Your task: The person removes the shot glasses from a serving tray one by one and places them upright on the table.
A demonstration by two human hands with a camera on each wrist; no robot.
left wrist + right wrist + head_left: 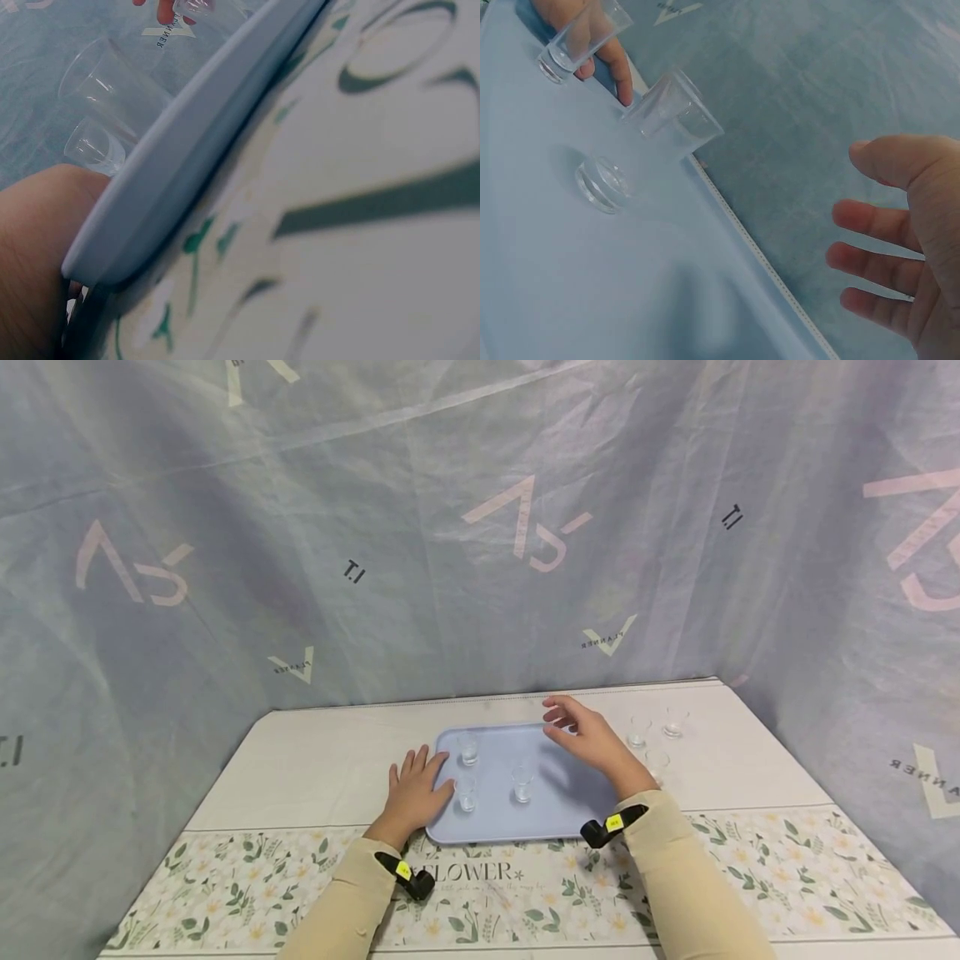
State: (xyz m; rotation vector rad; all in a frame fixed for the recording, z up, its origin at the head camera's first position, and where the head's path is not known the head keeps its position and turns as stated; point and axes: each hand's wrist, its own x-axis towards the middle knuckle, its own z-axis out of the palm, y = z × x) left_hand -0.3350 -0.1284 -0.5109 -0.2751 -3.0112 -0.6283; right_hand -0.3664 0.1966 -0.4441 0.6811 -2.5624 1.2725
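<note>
A pale blue tray [566,818] lies on the table with three small clear glasses on it: one at the back left [468,749], one at the front left [466,795] and one nearer the middle [522,785]. My left hand [411,795] rests at the tray's left edge, its thumb close to the front-left glass. Above the tray's back right corner hovers my right hand [588,739]. In the right wrist view its fingers [874,262] are spread apart with nothing between them, and a glass [600,184] stands upright on the tray beyond.
Right of the tray, three more clear glasses stand on the table: one near the tray [638,732], one farther right [674,723] and one partly behind my right wrist [656,765]. A flowered tablecloth [255,885] covers the table. Grey curtain [420,568] hangs behind and at both sides.
</note>
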